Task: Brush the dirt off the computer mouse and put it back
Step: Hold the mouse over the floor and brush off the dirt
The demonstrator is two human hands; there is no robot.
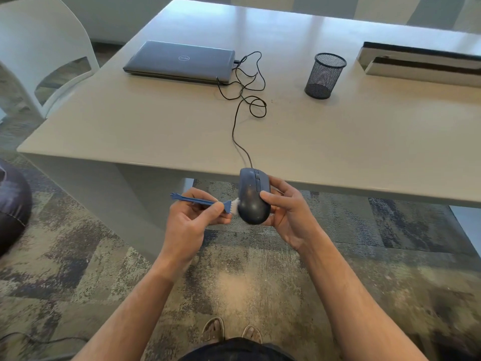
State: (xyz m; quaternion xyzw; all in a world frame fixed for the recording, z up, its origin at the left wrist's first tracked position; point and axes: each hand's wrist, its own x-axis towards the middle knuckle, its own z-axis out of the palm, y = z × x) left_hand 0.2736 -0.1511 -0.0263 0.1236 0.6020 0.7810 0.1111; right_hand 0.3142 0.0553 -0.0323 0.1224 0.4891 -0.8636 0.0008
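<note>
Dark blue-grey plastic wired computer mouse [253, 198] is held off the pale grey tabletop [130, 121], just below its near edge and above the patterned carpet [91, 256]. Right hand [286, 212] cradles it from the side and beneath, thumb across the back shell, grip closed on the body; holding it in the air probably lets loosened dirt fall to the floor instead of onto the work surface. Left hand [190, 222] pinches a small blue plastic brush with white bristles [208, 203] between thumb and fingers, grip narrow on the handle close to the head, likely for short controlled strokes. Bristles touch the mouse's left flank. Black cable [243, 100] runs from the mouse's nose up over the tabletop edge, loops loosely, and ends at the closed grey laptop [179, 61] far beyond the mouse; the slack allows the mouse to be lifted without tugging the plug. Black wire-mesh pen cup [325, 75] stands beyond the mouse and to its right; nothing visible inside it. Judgement: brushing under way, return to tabletop not yet done.
</note>
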